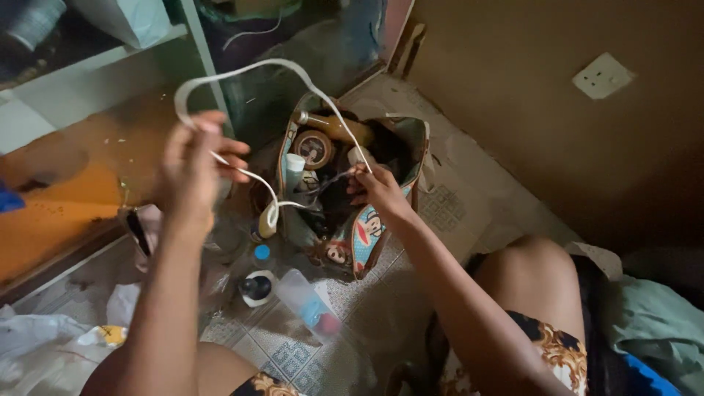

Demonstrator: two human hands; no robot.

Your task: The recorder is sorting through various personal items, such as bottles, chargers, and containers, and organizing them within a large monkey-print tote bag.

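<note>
White cord [242,70]; cartoon-printed pouch [367,235], perhaps teal-lined.

The room lay dim, its floor [293,352] laid with small patterned tiles. A plain tan wall [528,125] rose to the right of the floor, bearing a white socket plate [603,75]. To the left of the floor stood a white-framed shelf unit [110,55] above an orange wooden surface [66,198].

left hand [194,165] pinching looped white flat cable [249,70] | right hand [378,189] gripping its other end | above open cartoon-print fabric pouch [363,235] of toiletries
</note>
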